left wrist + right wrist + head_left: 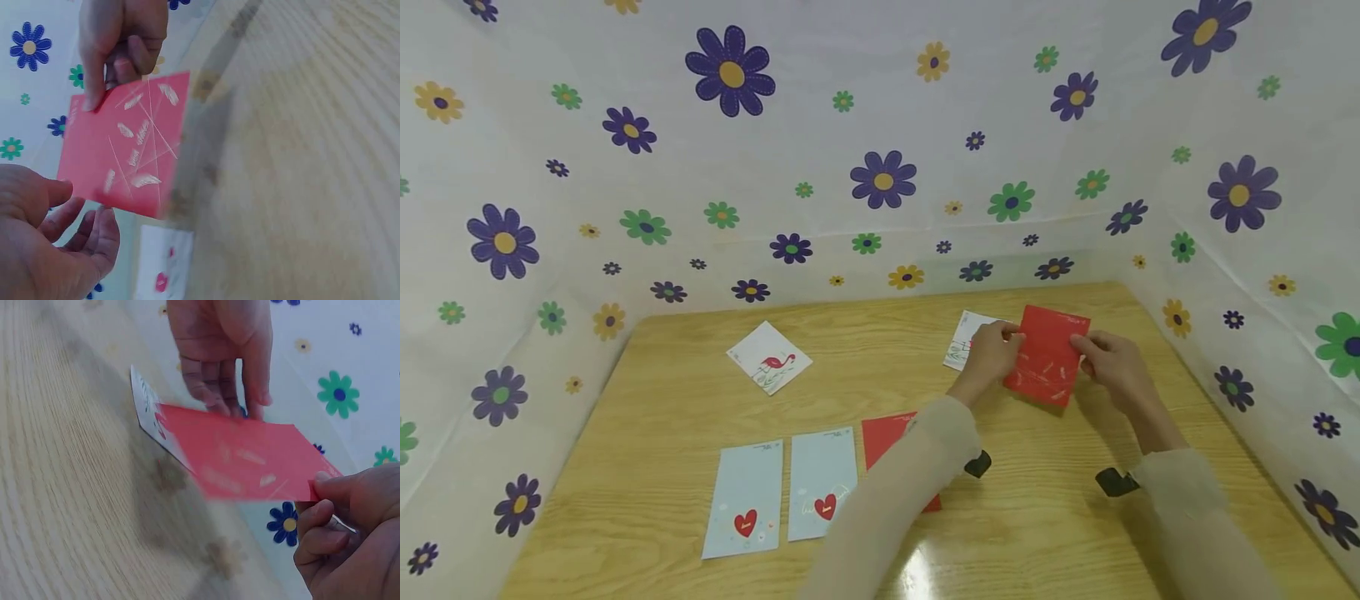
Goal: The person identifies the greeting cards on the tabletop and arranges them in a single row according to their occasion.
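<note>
Above the right part of the table, a red greeting card (1047, 354) with pale feather prints and "best wishes" lettering is held up at a tilt. My right hand (1116, 367) pinches its right edge between thumb and fingers. At the opposite edge is my left hand (988, 357); its fingers are slightly bent, and in the left wrist view the thumb and fingertips (107, 215) are right at the card's edge with a gap between them. Partly hidden behind the left hand lies a white card (957, 354) with a red and green print.
A white flamingo card (758, 346) lies turned like a diamond at the back left. Two pale blue cards with red hearts (748, 475) (822, 467) lie in front, beside another red card (880, 433) partly covered by my left sleeve. Flower-printed cloth (820, 167) walls the table.
</note>
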Motion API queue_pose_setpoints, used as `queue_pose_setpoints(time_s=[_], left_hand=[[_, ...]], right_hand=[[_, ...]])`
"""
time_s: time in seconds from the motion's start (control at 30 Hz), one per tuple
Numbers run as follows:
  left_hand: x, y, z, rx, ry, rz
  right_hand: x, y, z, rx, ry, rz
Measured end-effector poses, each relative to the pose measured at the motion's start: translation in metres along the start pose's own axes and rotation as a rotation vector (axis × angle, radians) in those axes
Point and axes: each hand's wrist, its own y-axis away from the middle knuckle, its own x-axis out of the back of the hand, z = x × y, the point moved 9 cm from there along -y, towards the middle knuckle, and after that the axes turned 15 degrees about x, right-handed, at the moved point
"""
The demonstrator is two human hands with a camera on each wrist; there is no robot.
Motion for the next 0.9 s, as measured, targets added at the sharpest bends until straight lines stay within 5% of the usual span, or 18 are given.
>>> queue_pose_setpoints(time_s=[0.13,0.27,0.57,0.9], left_hand=[[0.025,0.006,0.006,-0.067,0.075,-0.025],[0.044,0.014,0.010,-0.105,0.057,-0.076],[0.072,0.042,0.008,-0.109,0.083,-0.345],[0.104,0.075,-0.001,-0.147,-0.009,-0.262]], right_hand=[[-0.003,0.005,-0.017,0.048,-0.014,0.005],[-0.010,0.008,-0.039,0.144,-0.014,-0.023],[-0.031,0.020,-0.075,0.276,-0.082,-0.121],[-0.057,0.025,-0.094,0.290,-0.120,-0.186]])
